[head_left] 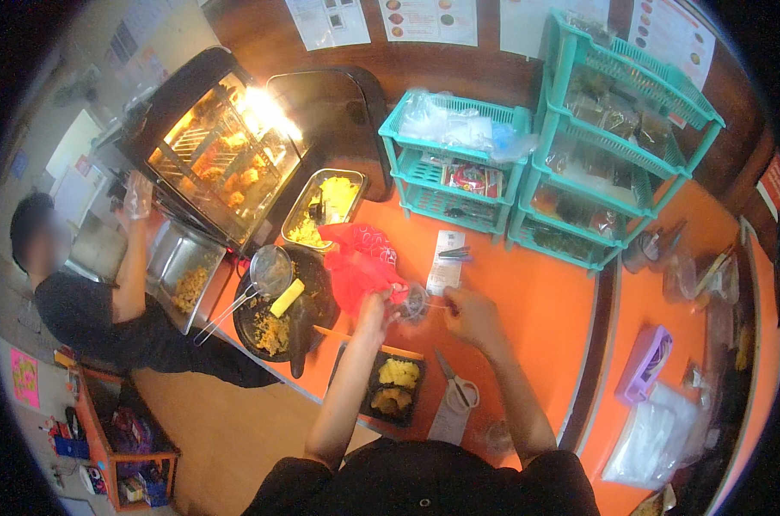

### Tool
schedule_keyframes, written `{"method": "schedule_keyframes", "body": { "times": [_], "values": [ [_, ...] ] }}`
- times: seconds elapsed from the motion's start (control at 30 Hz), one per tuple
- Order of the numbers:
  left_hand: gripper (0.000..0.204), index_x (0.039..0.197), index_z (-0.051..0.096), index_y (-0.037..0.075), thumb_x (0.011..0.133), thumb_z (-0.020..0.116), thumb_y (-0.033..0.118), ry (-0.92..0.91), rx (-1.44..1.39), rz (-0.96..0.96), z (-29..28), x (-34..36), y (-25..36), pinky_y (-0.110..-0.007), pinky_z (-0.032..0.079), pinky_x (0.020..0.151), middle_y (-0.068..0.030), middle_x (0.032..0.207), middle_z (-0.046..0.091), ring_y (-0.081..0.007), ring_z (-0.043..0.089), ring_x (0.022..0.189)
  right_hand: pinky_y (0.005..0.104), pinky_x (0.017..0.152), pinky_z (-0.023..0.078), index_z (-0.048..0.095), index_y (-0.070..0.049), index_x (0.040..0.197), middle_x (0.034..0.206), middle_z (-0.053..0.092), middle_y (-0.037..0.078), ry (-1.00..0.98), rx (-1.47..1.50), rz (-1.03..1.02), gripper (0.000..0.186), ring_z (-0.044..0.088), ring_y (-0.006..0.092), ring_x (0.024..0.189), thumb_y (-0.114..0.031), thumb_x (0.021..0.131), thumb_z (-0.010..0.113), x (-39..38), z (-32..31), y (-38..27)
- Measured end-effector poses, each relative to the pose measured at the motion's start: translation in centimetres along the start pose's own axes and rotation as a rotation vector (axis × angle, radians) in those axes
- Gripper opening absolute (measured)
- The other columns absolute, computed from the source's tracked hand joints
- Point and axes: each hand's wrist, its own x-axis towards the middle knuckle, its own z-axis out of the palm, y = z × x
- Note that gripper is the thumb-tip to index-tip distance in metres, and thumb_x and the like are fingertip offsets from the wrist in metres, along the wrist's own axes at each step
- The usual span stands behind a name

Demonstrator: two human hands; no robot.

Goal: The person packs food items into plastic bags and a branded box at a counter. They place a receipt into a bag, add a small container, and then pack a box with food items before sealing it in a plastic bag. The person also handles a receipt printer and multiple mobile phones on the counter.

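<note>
My left hand (374, 310) is closed on a crumpled red plastic bag (351, 271), beside a small clear bag or cup (411, 303) with dark contents. To its right, my right hand (467, 316) has curled fingers at a thin strand, too small to name. Below my hands sit a black food tray (381, 413) with yellow and brown food and white-handled scissors (459, 391) on a paper slip. A white receipt (444, 271) with thin items on it lies behind them.
A lit food warmer (209, 163), metal trays (162, 267) and a black pan (261, 344) with a strainer stand left, near a co-worker (80, 310). Teal racks (536, 215) stand behind; a purple holder (644, 365) and plastic bags (644, 430) lie right.
</note>
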Motion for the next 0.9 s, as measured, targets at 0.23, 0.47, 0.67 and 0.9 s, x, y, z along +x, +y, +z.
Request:
{"method": "schedule_keyframes", "body": {
  "times": [0.23,0.47,0.67,0.9],
  "values": [
    [0.02,0.105,0.069,0.017,0.094,0.055,0.028,0.013,0.131,0.042,-0.6,0.2,0.3,-0.03,0.043,0.075,0.0038,0.11,0.067,-0.0124,0.054,0.097,0.0434,0.07,0.048,0.06,-0.006,0.092,0.083,0.059,0.013,0.131,-0.245,-0.328,0.018,0.061,0.0326,0.084,-0.009,0.074,0.062,3.0,-3.0,0.1],
    [0.02,0.108,0.064,0.012,0.094,0.056,0.026,0.039,0.072,0.08,-0.4,-0.6,0.5,-0.031,0.046,0.075,-0.0001,0.105,0.065,-0.0151,0.056,0.097,0.0379,0.079,0.047,0.061,-0.01,0.102,0.092,0.06,0.007,0.001,-0.271,-0.627,0.025,0.061,0.0251,0.093,-0.016,0.078,0.061,6.9,-0.5,-0.1],
    [0.016,0.105,0.062,0.008,0.094,0.056,0.017,0.039,0.001,0.111,-0.3,-0.5,0.4,-0.036,0.053,0.08,-0.0037,0.102,0.064,-0.0192,0.061,0.091,0.0388,0.081,0.047,0.061,-0.012,0.104,0.098,0.059,0.007,0.074,-0.249,-0.664,0.025,0.06,0.0245,0.096,-0.016,0.079,0.06,7.8,1.5,0.8],
    [0.026,0.111,0.061,-0.004,0.086,0.053,-0.002,-0.13,0.029,0.13,-1.5,0.2,0.0,-0.034,0.055,0.091,-0.0115,0.11,0.066,-0.0186,0.064,0.099,0.0391,0.079,0.048,0.06,-0.011,0.102,0.095,0.057,0.009,0.087,-0.09,-0.615,0.029,0.059,0.0269,0.094,-0.011,0.074,0.066,7.5,3.2,1.4]
  ]
}}
